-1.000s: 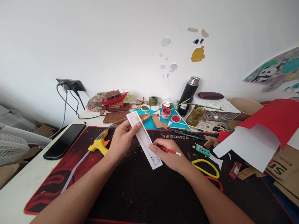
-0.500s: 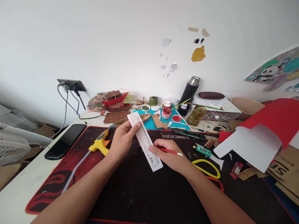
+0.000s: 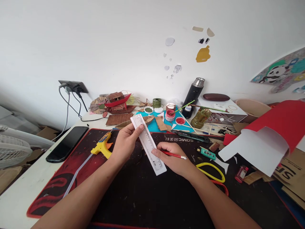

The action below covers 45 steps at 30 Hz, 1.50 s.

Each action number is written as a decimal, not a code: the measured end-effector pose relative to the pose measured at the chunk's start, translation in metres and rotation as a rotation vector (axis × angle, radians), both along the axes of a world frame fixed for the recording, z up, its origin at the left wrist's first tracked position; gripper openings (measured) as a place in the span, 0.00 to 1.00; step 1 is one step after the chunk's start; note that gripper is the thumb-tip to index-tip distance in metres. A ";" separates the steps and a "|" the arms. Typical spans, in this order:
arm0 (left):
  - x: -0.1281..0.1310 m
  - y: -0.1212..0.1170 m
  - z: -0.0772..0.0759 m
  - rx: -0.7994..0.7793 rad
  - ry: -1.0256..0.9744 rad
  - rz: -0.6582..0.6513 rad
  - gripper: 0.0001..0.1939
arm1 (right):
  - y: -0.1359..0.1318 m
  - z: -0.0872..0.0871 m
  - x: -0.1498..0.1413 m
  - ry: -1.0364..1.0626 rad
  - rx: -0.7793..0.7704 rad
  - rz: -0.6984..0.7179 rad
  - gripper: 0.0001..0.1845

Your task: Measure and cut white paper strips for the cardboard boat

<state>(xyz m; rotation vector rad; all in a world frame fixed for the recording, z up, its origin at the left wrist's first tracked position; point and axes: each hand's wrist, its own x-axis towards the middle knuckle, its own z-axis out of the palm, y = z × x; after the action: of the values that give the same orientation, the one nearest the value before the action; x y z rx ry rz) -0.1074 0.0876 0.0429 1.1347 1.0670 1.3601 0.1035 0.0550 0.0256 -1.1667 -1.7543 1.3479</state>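
A clear plastic ruler lies along a narrow white strip, and both are held tilted above the dark desk mat. My left hand is closed on the upper part of the pair, thumb on top. Lower down, my right hand presses its thumb on the ruler's edge and keeps a red pencil in its fingers. The pencil's back end points right; its tip is hidden. Left of my left hand rests a yellow glue gun with a long glue stick.
Scissors with yellow and red handles lie right of my right arm. Beyond are a teal object, a red lighter and curled red paper. Paint jars, a model boat and a thermos stand behind; a phone lies left.
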 end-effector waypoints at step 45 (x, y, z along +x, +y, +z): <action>0.002 -0.001 0.005 -0.008 0.034 -0.014 0.24 | -0.002 0.006 -0.001 -0.062 0.059 0.045 0.21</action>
<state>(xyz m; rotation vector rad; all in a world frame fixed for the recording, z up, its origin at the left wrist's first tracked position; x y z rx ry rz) -0.1054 0.0862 0.0481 1.1612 1.0862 1.3287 0.1021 0.0532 0.0316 -1.1548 -1.8616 1.2899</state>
